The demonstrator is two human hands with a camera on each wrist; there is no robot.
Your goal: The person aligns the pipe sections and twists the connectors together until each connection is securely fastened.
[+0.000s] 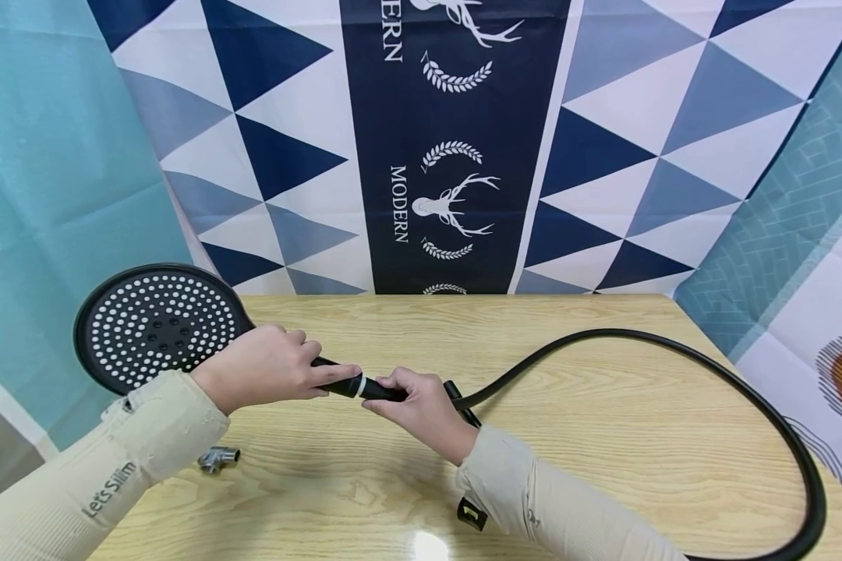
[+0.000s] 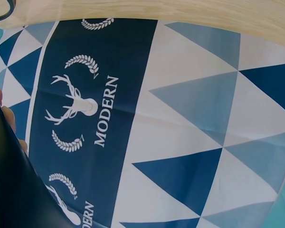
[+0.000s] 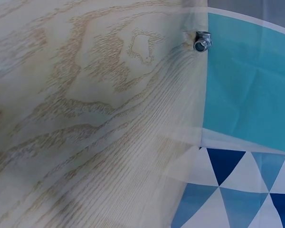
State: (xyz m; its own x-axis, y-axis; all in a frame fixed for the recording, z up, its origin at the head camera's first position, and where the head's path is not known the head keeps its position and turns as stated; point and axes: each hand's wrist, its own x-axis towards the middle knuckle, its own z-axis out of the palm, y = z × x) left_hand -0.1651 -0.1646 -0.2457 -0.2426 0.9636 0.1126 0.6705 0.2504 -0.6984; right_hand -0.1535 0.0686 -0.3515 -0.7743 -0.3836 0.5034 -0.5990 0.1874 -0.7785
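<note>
My left hand grips the handle of a large round black shower head, its face dotted with white nozzles turned up toward me. In the left wrist view a dark part of the shower head fills the lower left corner. My right hand holds the black end piece of a shower hose. This end piece meets the handle at a white ring; whether they are joined is unclear. Both hands are above the table. The hose loops out to the right and back toward the front edge.
A small chrome fitting lies on the wooden table at the left; the right wrist view shows this metal fitting too. Behind my right hand is a short black bar-like piece. Patterned cloth hangs behind the table.
</note>
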